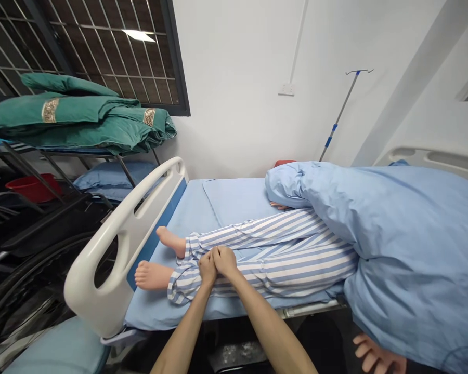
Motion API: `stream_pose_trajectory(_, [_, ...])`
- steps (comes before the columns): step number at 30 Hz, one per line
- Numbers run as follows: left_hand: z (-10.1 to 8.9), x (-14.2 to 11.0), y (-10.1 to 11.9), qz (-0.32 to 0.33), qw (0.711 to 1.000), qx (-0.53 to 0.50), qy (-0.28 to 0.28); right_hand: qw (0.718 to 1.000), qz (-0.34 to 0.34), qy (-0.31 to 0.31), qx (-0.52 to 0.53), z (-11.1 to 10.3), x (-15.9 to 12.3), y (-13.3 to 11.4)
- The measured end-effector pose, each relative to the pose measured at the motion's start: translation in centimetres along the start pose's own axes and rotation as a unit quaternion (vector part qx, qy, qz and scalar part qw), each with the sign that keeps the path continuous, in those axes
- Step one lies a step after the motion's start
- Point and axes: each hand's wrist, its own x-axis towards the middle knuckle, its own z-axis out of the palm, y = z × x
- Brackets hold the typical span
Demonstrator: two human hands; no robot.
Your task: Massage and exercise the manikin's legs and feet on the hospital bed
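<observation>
I have my left hand (207, 268) and right hand (225, 261) set together, touching, over the near leg of the striped trousers (296, 269), not far from the footboard (127, 234), the left one closer to it. On both hands my fingers are clenched into fists; over this feed I cannot tell whether any cloth is caught in them.

The trousers lie along the bed (237, 195), their cuffs toward the footboard. Out of the cuffs come two bare feet, the near foot (154, 275) and the far foot (170, 241), both just inside the footboard. At the end of the bed away from the footboard, a blue quilt (413, 234) covers the trousers' upper end, and a figure's hand (378, 356) sticks out below its near edge.

On the footboard's other side I see a wheelchair (42, 231) close by, with a red basin (35, 187) and piled green bedding (81, 122) beyond.
</observation>
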Motion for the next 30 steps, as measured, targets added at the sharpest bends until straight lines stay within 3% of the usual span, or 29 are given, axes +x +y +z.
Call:
stream_pose_trajectory(4, [0.3, -0.2, -0.7, 0.022, 1.0, 0.013, 0.004, 0.998, -0.02, -0.024, -0.048, -0.3, -0.7, 0.9])
stream_pose_trajectory(9, [0.3, -0.1, -0.4, 0.02, 1.0, -0.003, 0.014, 0.996, 0.023, 0.011, -0.088, 0.5, -1.7, 1.8])
stream_pose_trajectory(15, [1.3, -0.3, 1.5, 0.007, 0.996, -0.075, 0.037, 0.998, -0.002, 0.056, 0.042, 0.6, -1.2, 2.7])
stream_pose_trajectory(19, [2.4, -1.2, 1.3, 0.022, 0.998, -0.037, 0.037, 0.985, 0.017, 0.085, 0.148, 0.7, -0.7, 3.4])
stream_pose_trajectory(23, [2.2, -1.5, 1.1, 0.019, 1.0, -0.014, 0.015, 0.99, 0.009, 0.066, 0.123, 0.1, -0.4, 2.7])
stream_pose_trajectory(30, [2.2, -1.5, 1.0, 0.049, 0.998, 0.001, 0.027, 0.997, 0.003, 0.023, 0.072, -1.8, 0.1, 2.1])
